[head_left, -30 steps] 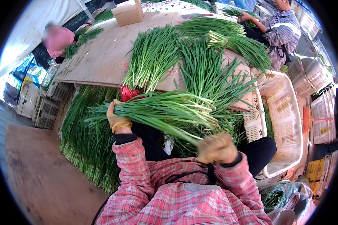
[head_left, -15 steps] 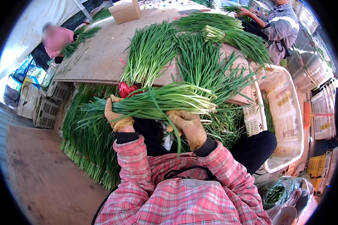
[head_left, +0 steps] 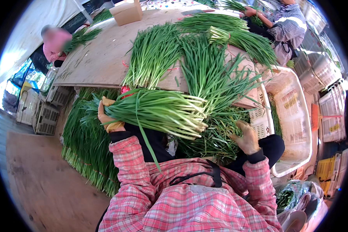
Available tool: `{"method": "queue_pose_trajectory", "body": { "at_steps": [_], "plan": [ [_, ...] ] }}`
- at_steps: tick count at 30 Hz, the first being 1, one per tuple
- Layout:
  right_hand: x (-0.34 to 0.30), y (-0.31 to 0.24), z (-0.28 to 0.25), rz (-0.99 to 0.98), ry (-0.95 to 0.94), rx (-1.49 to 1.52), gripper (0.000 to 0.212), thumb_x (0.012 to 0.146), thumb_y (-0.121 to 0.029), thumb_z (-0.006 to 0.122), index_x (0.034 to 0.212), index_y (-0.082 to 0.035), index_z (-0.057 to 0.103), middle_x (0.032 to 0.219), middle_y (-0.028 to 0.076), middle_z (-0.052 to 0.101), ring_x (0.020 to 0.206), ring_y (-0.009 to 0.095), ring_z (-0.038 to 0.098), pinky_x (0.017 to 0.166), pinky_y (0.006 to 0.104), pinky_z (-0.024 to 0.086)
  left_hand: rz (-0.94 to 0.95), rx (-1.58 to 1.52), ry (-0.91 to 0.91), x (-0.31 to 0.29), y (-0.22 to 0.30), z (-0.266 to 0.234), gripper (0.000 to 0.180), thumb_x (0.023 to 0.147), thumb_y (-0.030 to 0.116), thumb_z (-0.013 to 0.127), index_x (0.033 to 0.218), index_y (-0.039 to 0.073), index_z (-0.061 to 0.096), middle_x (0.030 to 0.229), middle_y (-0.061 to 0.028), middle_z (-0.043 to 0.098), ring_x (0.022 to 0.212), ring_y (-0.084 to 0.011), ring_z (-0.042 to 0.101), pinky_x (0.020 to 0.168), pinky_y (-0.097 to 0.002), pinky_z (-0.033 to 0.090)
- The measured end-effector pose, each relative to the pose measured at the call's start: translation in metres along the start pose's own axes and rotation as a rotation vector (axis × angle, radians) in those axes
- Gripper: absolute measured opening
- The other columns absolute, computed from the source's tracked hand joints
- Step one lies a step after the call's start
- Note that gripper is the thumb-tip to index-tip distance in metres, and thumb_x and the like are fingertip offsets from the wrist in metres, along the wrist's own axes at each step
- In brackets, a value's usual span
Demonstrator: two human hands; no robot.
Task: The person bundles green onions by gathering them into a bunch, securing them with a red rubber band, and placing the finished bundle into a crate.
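The left hand is closed around the leafy end of a bundle of green stalks, held up just before the near edge of the wooden table with its pale cut ends pointing right. Some fingers are buried behind the leaves, so how tightly they press cannot be told. One long blade loops over the bundle and hangs down on the near side of the table.

The right hand, fingers parted and nothing in its grasp, is near the table's right front corner, over a heap of loose leaves; whether it touches them is probably not something this angle can settle. The bundle covers part of that heap and most of a red object at the table's front edge, leaving its shape unclear.

On the table lie a pale-stemmed pile and a looser spread of leaves. A white crate stands against the table's right side, its inside partly out of sight. Tied bunches are packed below the table's left front, their upper ends lost under it. Beyond the table's far right, a co-worker in a checked top is cut off at the head by the frame.
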State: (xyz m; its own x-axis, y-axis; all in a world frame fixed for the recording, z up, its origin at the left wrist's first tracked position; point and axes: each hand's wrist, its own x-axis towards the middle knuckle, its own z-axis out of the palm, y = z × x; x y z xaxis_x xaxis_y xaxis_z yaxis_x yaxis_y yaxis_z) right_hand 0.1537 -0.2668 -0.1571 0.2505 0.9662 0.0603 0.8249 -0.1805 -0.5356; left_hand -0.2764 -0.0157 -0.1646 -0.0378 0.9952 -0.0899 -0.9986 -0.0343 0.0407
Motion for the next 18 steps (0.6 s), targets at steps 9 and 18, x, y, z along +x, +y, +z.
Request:
{"method": "queue_pose_trajectory", "body": {
  "at_steps": [9,18],
  "plan": [
    [0.018,-0.121,0.062,-0.63,0.003,0.181,0.024,0.077,-0.02,0.068,0.089,-0.003,0.057,0.062,0.014,0.054,0.056,0.033,0.056,0.052,0.0423,0.043,-0.394,-0.155,-0.616,-0.021,-0.021,0.056,0.008,0.092,0.011,0.046,0.084,0.009,0.045,0.067,0.0036,0.044,0.06,-0.0071,0.047,0.063,-0.024,0.042],
    [-0.023,-0.02,0.049,-0.449,0.013,0.053,0.014,0.074,-0.01,0.062,0.088,-0.009,0.062,0.063,0.006,0.06,0.053,0.025,0.06,0.046,0.0351,0.046,-0.419,-0.221,-0.907,-0.02,-0.04,0.074,0.01,0.09,0.006,0.049,0.09,0.004,0.039,0.062,0.0042,0.049,0.049,-0.006,0.052,0.052,-0.0188,0.044]
  ]
}}
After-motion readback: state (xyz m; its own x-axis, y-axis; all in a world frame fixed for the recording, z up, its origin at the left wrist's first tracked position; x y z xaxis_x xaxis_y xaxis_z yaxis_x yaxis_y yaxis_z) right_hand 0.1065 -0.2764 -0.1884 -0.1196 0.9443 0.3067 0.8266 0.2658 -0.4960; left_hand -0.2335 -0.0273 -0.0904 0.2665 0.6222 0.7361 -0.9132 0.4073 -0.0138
